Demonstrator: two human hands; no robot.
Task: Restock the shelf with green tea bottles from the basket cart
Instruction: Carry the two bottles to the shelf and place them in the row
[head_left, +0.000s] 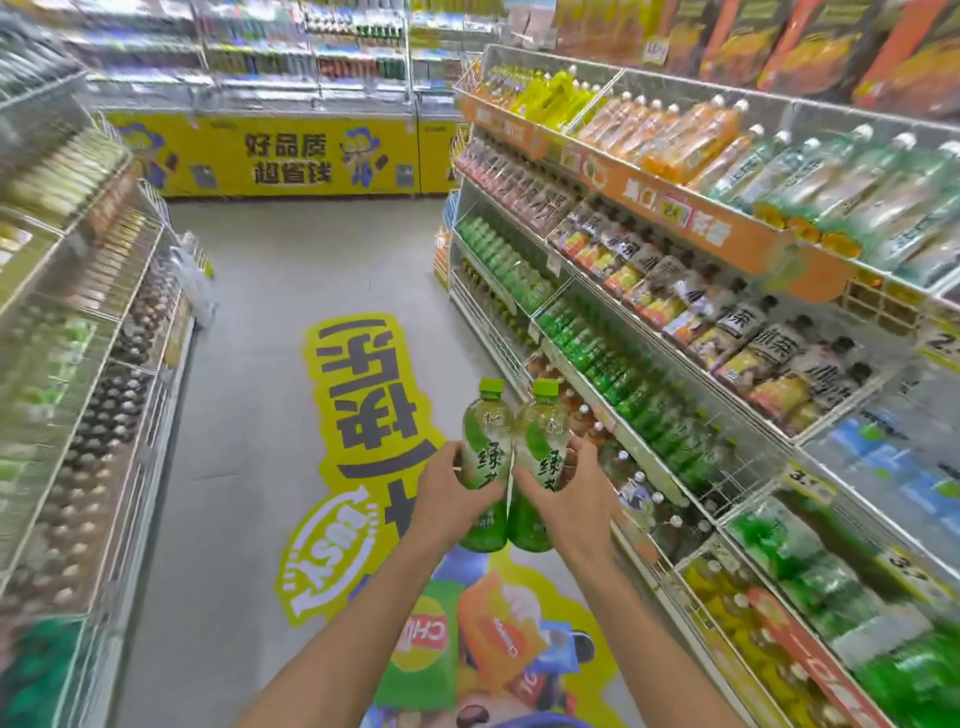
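I hold two green tea bottles upright, side by side and touching, above the aisle floor. My left hand (449, 499) grips the left bottle (483, 441) round its middle. My right hand (566, 493) grips the right bottle (543, 436) the same way. Both have green caps and green-and-white labels. To the right, the shelf (623, 415) carries rows of green bottles (613, 364), a little beyond my right hand. A dark blue curved rim (524, 719) shows at the bottom edge; I cannot tell whether it belongs to the basket cart.
Drink shelves line both sides of the aisle: the right rack (727, 234) holds orange, pale green and tea bottles, the left rack (93, 364) is blurred. Yellow floor stickers (363, 415) run down the grey aisle. A yellow chest freezer (291, 156) closes the far end.
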